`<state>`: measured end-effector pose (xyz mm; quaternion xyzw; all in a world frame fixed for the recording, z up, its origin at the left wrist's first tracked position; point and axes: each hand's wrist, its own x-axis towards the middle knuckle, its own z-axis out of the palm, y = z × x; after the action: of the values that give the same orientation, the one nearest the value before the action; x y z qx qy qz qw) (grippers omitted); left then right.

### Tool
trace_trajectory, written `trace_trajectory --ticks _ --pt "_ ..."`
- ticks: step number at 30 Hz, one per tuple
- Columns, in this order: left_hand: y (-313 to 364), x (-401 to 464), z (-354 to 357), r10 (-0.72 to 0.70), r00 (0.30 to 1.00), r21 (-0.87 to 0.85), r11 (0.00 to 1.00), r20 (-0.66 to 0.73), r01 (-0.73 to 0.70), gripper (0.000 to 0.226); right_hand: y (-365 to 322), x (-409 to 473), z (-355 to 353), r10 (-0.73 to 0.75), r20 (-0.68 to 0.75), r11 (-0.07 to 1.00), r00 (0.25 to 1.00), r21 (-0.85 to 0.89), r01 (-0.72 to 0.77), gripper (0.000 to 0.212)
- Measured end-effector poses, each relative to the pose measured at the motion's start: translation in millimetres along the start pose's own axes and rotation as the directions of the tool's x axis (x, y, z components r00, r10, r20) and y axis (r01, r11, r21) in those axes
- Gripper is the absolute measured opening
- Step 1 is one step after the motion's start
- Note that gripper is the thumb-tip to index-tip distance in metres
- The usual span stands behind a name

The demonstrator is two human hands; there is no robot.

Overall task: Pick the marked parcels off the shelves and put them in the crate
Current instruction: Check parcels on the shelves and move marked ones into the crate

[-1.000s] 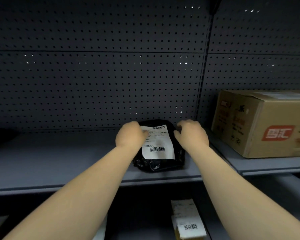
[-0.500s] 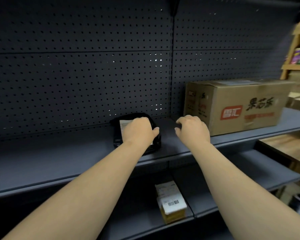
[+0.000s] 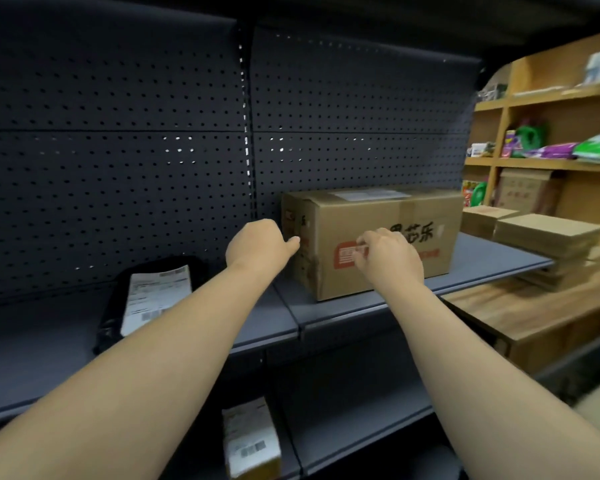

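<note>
Dark pegboard shelving fills the background; its grey shelf carries the landmark, a large brown cardboard box printed with a red logo and dark characters, a pale label on its top. Right of the box, wooden shelves hold coloured packets, and flat cartons are stacked beside the shelf end. Left of the box, on the same shelf and well apart from it, lies a black bag parcel with a white barcode label, touched by neither hand. Below the box and to its left, on the lower shelf, stands a small yellowish parcel. The left hand is at the box's left front corner, fingers curled, thumb tip at the edge; contact cannot be told. The right hand lies before the box's front face, over the logo, fingers curled, gripping nothing visible.
</note>
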<state>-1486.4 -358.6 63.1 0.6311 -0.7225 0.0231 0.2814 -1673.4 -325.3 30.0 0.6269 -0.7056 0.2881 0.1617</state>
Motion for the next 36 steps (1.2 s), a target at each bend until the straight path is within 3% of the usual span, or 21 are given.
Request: trace_trajectory --ticks 8,12,18,24,28,32,36 --pt "67 42 2 -0.079 0.995 -0.057 0.996 -0.061 0.075 0.046 86 51 -36 0.063 -0.055 0.998 0.996 0.034 -0.062 0.036" --pt "82 62 6 -0.157 0.987 -0.102 0.983 -0.028 0.153 0.049 115 79 -46 0.061 -0.062 0.997 0.996 0.054 -0.057 0.037" --pt "86 82 9 -0.297 0.953 -0.181 0.935 0.063 0.304 0.038 143 133 -48 0.133 -0.017 0.989 0.991 0.065 -0.132 0.040" --pt "88 94 14 -0.388 0.916 -0.229 0.887 0.100 0.400 0.037 159 181 -34 0.247 0.134 0.968 0.960 0.009 -0.250 0.037" --pt "92 100 17 -0.446 0.880 -0.369 0.799 0.165 0.474 0.035 167 202 -24 0.304 0.256 0.948 0.918 0.011 -0.317 0.036" --pt "91 106 19 -0.483 0.839 -0.539 0.651 0.251 0.535 0.062 172 216 -15 0.315 0.350 0.938 0.882 0.025 -0.345 0.035" --pt "92 107 21 -0.512 0.807 -0.587 0.570 0.295 0.576 0.054 174 221 -11 0.292 0.423 0.946 0.858 0.005 -0.324 0.036"
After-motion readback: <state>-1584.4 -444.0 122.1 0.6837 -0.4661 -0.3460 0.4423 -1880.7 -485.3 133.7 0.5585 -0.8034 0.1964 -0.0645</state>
